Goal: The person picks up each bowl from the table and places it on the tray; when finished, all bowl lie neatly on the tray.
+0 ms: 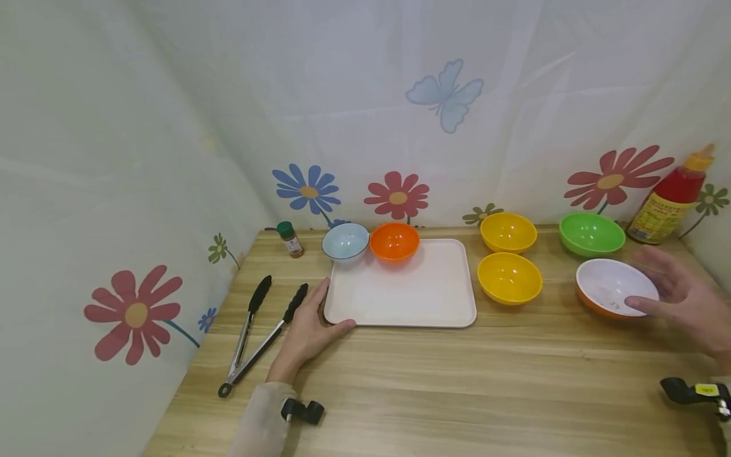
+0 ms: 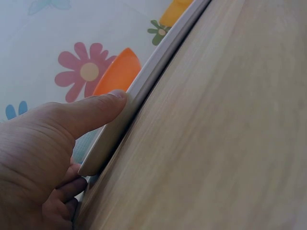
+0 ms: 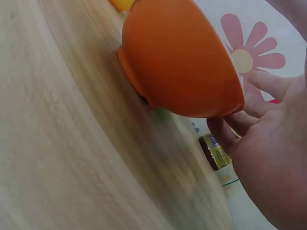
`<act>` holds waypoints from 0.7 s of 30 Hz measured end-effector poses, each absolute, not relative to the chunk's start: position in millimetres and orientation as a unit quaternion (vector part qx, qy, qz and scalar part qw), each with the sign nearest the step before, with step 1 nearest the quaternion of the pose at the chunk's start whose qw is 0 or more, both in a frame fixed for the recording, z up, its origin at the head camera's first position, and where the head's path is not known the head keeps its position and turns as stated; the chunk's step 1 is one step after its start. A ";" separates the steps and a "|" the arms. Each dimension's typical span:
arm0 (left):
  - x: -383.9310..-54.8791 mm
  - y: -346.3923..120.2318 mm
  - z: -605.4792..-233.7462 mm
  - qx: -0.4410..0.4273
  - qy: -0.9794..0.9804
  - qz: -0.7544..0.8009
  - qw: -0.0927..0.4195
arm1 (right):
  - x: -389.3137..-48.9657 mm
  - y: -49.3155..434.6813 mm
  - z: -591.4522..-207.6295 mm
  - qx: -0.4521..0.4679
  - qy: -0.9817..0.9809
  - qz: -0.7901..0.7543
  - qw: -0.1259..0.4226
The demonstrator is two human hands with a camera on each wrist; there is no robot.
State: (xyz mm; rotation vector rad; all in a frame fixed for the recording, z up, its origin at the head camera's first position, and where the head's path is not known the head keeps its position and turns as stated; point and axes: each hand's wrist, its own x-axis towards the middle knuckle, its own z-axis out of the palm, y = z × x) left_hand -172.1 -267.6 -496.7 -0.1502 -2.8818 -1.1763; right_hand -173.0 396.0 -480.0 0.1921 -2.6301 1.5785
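My left hand [image 1: 311, 330] holds the front left corner of a white rectangular tray [image 1: 400, 298]. In the left wrist view the thumb [image 2: 108, 103] lies on the tray's rim, while the other fingers bend around the corner, partly hidden. At the right, my right hand [image 1: 685, 298] is at a bowl [image 1: 613, 285], white inside and orange outside. Its thumb reaches over the bowl's rim and its fingers are spread outside, with a gap showing. In the right wrist view the orange outer wall [image 3: 182, 57] faces me, fingertips close to the rim; contact is unclear.
A light-blue bowl [image 1: 345, 242] and an orange bowl [image 1: 395, 242] stand at the tray's back left. Yellow bowls [image 1: 509, 279], a green bowl [image 1: 592, 235] and a red sauce bottle [image 1: 665, 206] stand rightward. Tongs [image 1: 254, 355] and a green-capped spice jar [image 1: 290, 240] are at left.
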 end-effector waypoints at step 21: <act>-172.4 -266.4 -497.5 -0.043 -0.921 -0.387 0.013 | -174.4 391.7 -491.2 0.038 -0.897 0.439 -0.032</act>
